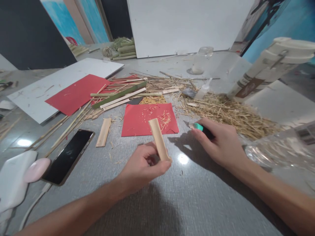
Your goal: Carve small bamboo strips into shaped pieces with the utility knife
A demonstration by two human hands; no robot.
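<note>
My left hand [147, 164] pinches the lower end of a pale bamboo strip [158, 137], which tilts up and away from me above the table. To its right, my right hand [216, 137] is closed around a utility knife [199, 127] with a green and black handle; the bare blade points left, apart from the strip. Beyond both hands lies a red sheet of paper [133, 121] with curled shavings [165, 119] on it. A second flat bamboo piece [103, 132] rests on the table to the left.
A phone [69, 157], a white power bank [16, 180] and a pink round case [37, 169] lie left. Thin sticks [130, 85] and straw [221, 109] spread behind. A clear plastic bottle [283, 150], a small glue bottle [203, 90] and a large tumbler [265, 70] are right.
</note>
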